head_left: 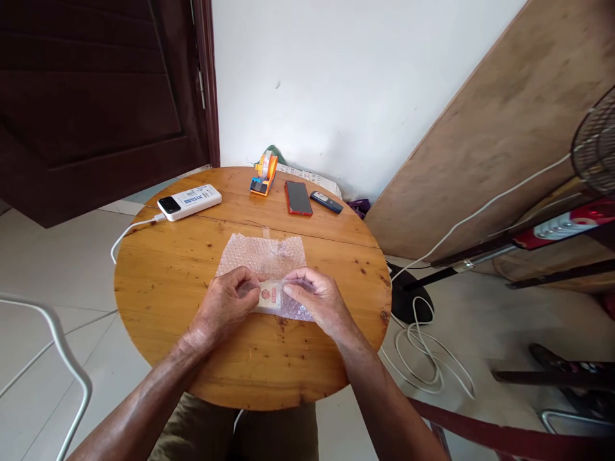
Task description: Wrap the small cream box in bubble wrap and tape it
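On the round wooden table lies a sheet of bubble wrap (259, 253), its near part folded up over a flat, pale item (270, 296) with a red print. My left hand (233, 294) pinches the bubble wrap at the left of this item, thumb and forefinger together. At the right, my right hand (314, 298) grips the folded wrap between thumb and fingers. The item's outline is partly covered by the plastic and my fingers, so its kind cannot be made out. A small strip of clear tape (266, 232) shows at the sheet's far edge.
Toward the back of the wooden table (158, 307) stand an orange tape dispenser (264, 174), a red-edged phone (298, 198) and a dark remote-like device (327, 202). A white power bank (189, 202) with a cable lies back left. A fan (596, 144) stands right.
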### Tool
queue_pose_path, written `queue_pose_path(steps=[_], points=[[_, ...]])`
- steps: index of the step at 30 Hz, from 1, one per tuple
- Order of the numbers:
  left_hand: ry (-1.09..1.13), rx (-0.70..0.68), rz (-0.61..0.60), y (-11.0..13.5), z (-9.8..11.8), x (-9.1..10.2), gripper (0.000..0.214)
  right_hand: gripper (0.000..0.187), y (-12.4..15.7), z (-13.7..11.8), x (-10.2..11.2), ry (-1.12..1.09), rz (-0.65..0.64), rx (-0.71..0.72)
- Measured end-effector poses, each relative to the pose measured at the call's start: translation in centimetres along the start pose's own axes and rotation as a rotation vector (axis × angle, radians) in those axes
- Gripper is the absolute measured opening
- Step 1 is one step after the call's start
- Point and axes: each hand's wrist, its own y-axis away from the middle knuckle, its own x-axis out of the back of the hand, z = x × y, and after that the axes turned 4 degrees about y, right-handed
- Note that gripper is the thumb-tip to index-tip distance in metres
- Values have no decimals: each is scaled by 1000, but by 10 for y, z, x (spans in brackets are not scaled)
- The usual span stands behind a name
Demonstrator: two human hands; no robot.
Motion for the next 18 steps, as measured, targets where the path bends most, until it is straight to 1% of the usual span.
queue_pose_path(steps=[7, 9, 13, 14, 16, 18], points=[[113, 60, -9, 2, 1, 0, 6, 17, 3, 6, -3, -7, 26, -10], [140, 73, -6, 3, 2, -2, 6, 17, 1, 12, -4, 34, 42, 7], [126, 72, 14, 2, 4, -3, 5, 15, -4, 19, -2, 178, 75, 90], [116, 68, 14, 2, 4, -4, 5, 14, -3, 18, 0, 226, 99, 118], [104, 65, 2, 2, 3, -3, 8, 15, 4, 10, 3, 364, 198, 211], [106, 62, -9, 2, 2, -3, 15, 14, 16, -5, 2, 567, 331, 365]])
